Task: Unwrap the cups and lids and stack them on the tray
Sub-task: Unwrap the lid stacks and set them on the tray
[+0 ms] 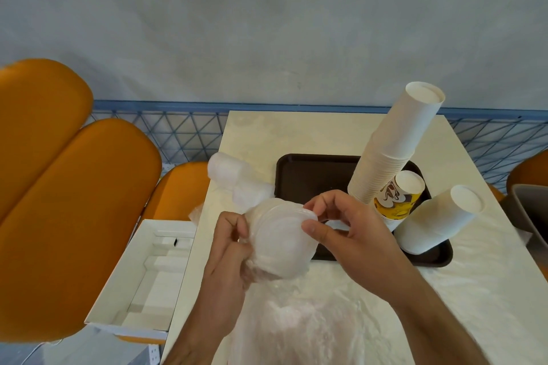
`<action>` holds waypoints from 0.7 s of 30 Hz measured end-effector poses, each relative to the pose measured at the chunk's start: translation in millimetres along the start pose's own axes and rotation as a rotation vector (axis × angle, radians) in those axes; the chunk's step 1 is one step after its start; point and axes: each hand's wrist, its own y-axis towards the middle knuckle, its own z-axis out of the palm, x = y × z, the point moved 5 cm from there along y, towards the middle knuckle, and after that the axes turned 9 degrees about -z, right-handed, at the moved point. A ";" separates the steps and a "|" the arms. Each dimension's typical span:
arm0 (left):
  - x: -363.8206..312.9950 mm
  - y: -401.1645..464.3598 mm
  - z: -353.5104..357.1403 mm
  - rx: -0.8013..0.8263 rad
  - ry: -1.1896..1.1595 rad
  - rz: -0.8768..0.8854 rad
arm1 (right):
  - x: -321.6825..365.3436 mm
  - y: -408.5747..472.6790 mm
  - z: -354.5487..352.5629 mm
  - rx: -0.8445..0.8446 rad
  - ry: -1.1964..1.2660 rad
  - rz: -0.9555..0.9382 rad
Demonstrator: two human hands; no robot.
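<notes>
Both hands hold a stack of translucent lids (281, 241) still partly in clear plastic wrap, just in front of the dark brown tray (308, 175). My left hand (229, 246) grips the stack's left side and the loose wrap. My right hand (347, 225) pinches the top lid's rim between thumb and fingers. On the tray's right half stand a tall leaning stack of white cups (394, 145), a short stack with a yellow printed cup (397, 198) and another white cup stack (439, 225). A wrapped roll of lids (228, 172) lies at the table's left edge.
Crumpled clear wrap (311, 323) trails over the cream table (296, 133) toward me. An open white cardboard box (148, 272) sits on an orange chair (68, 216) at the left. A grey bin (530, 210) stands at the right; a blue wire fence (184, 133) runs behind.
</notes>
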 end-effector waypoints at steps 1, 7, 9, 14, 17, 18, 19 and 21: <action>-0.5 -1.5 1.3 0.011 0.022 0.011 | -0.7 0.2 -0.4 -0.003 0.018 0.004; -13.5 -10.3 16.4 0.174 0.058 -0.013 | -3.6 -0.7 -1.7 -0.032 0.090 0.051; -13.3 -12.0 20.9 0.247 0.040 -0.040 | -3.4 -0.9 -2.0 -0.035 0.105 0.061; -12.3 -11.5 20.9 0.152 0.179 -0.048 | -6.4 -1.5 -1.0 -0.007 0.185 0.081; -17.6 -13.1 20.7 0.087 0.176 -0.019 | -6.8 -3.3 -1.8 -0.042 0.489 0.113; -18.8 -13.5 21.0 0.081 0.154 -0.017 | -6.0 -3.9 -2.1 -0.058 0.611 0.134; -19.8 -13.9 21.8 0.081 0.135 -0.017 | -5.6 -4.2 -3.2 -0.071 0.679 0.147; -21.2 -14.4 23.0 0.085 0.108 -0.028 | -6.4 -4.6 -3.2 -0.087 0.663 0.147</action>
